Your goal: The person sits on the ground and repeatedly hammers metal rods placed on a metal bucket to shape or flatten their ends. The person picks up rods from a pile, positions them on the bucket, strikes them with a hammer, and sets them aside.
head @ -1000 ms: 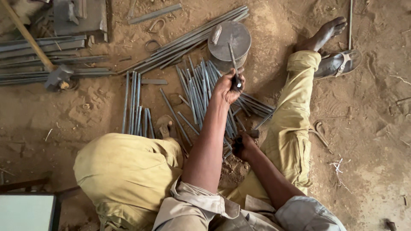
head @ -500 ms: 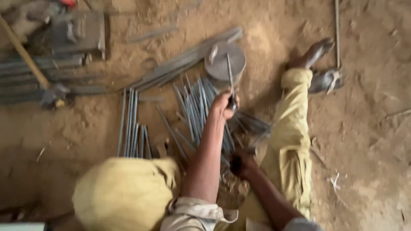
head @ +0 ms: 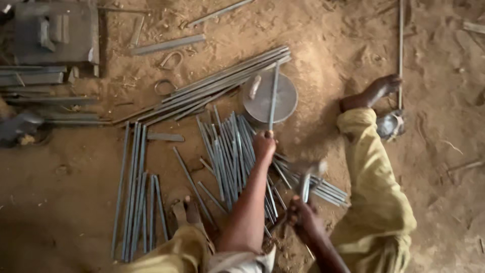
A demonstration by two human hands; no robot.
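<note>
I sit on sandy ground. My left hand (head: pixel 264 144) is stretched forward and grips a thin metal rod (head: pixel 273 96) by its near end. The rod's far end lies across a round grey metal block (head: pixel 288 101). A short metal piece (head: pixel 254 86) also rests on that block. My right hand (head: pixel 302 217), nearer my body, is closed on the handle of a hammer (head: pixel 307 174). The hammer's head is blurred, above a heap of short rods (head: pixel 227 151) between my legs.
A bundle of long rods (head: pixel 217 86) lies diagonally behind the block, and more rods (head: pixel 136 192) lie at the left. A heavy metal fixture (head: pixel 55 30) sits at the top left. My right foot (head: pixel 374 91) rests by a sandal (head: pixel 390 124) and a long thin bar (head: pixel 400 50).
The view has shifted closer and to the right. My left hand still keeps the rod on the round block. The hammer in my right hand has moved and is now blurred.
</note>
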